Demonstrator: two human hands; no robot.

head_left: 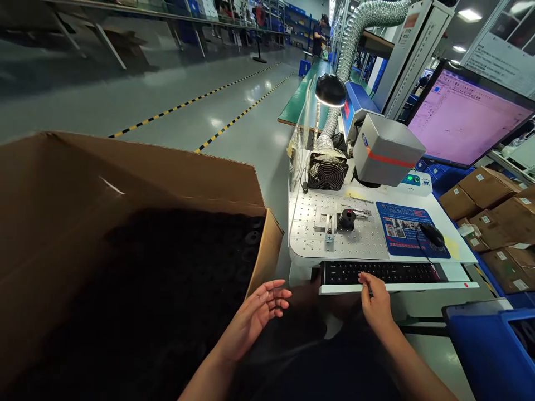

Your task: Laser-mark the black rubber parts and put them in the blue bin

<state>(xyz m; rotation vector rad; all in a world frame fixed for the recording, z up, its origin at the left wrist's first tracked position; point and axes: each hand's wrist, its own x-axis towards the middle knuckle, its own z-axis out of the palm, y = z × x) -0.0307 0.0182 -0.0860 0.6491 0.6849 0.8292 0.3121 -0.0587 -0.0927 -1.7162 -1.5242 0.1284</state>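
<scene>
My left hand is beside the right wall of a large cardboard box, palm turned up, fingers apart and holding nothing. Dark round parts fill the box. My right hand is at the front edge of the black keyboard, its fingers curled together; whether anything small is between them is hidden. Behind the keyboard, a black round part sits in a metal fixture on the perforated plate.
A mouse lies on a blue mat. Behind the plate stand a fan, a grey machine head and a lamp. A monitor is at the right, above stacked cartons. A person stands far back.
</scene>
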